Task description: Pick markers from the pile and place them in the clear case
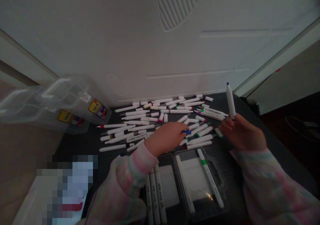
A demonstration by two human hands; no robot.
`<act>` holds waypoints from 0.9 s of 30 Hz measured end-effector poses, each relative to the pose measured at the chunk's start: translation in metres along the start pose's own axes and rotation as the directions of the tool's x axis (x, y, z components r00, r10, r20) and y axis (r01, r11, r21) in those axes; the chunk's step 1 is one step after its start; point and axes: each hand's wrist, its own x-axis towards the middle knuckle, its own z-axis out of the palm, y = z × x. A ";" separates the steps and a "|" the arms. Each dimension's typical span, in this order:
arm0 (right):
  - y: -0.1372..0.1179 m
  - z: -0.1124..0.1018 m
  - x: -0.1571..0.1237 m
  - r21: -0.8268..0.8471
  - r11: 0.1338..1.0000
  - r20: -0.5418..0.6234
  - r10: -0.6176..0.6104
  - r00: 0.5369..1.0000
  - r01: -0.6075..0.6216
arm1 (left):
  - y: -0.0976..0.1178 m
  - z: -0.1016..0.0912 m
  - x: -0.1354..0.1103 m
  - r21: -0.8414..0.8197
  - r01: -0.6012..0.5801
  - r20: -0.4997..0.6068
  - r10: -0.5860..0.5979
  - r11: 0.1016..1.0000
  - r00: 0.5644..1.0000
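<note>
Only a few pens (210,181) lie in my tray (222,185) at six o'clock; the pile (150,118) at twelve lies loose. My left hand (166,136) pinches a cap (186,131), and my right hand (241,133) grips a marker (230,101).

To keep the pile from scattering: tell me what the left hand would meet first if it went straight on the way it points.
Probably the white markers lying just past the fingertips of the left hand, right after the small blue piece it touches; depth is hard to judge.

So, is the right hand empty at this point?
No, the right hand grips a white plastic marker with a blue tip, held upright beside the scattered pile of white markers.
</note>
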 end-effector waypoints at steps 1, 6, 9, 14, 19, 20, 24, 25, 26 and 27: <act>0.000 -0.001 0.000 -0.003 1.000 0.000 -0.001 1.000 0.001 | 0.002 -0.002 -0.002 -0.013 -0.014 0.034 0.015 1.000 0.999; 0.002 -0.005 0.001 0.000 1.000 0.033 -0.007 0.999 0.007 | 0.016 -0.013 -0.010 -0.049 -0.088 0.158 0.095 0.995 0.983; 0.002 -0.005 0.001 -0.010 1.000 0.048 -0.014 0.999 0.014 | 0.026 -0.014 -0.014 -0.097 -0.129 0.281 0.152 0.987 0.948; 0.001 -0.002 0.000 0.025 1.000 0.014 0.003 1.000 -0.003 | 0.033 -0.005 -0.013 -0.085 -0.160 0.444 0.181 0.983 0.878; 0.001 0.001 0.000 0.048 0.999 -0.019 0.015 1.000 -0.014 | 0.028 0.004 -0.009 -0.036 -0.132 0.477 0.133 0.991 0.869; 0.001 0.001 0.000 0.047 0.999 -0.017 0.016 1.000 -0.015 | 0.026 0.005 -0.008 -0.044 -0.129 0.473 0.135 0.991 0.870; 0.001 -0.002 0.000 0.041 0.999 0.011 0.004 1.000 -0.005 | 0.021 0.009 -0.006 -0.085 -0.125 0.467 0.150 0.989 0.872; 0.001 -0.003 0.000 0.035 0.999 0.018 -0.001 1.000 0.001 | 0.021 0.009 -0.006 -0.088 -0.125 0.462 0.152 0.988 0.874; 0.001 -0.003 0.000 0.026 1.000 0.025 -0.006 1.000 0.005 | 0.020 0.010 -0.006 -0.087 -0.125 0.455 0.151 0.988 0.877; 0.002 -0.004 0.001 0.020 1.000 0.030 -0.009 1.000 0.008 | 0.019 0.010 -0.006 -0.084 -0.126 0.448 0.150 0.989 0.881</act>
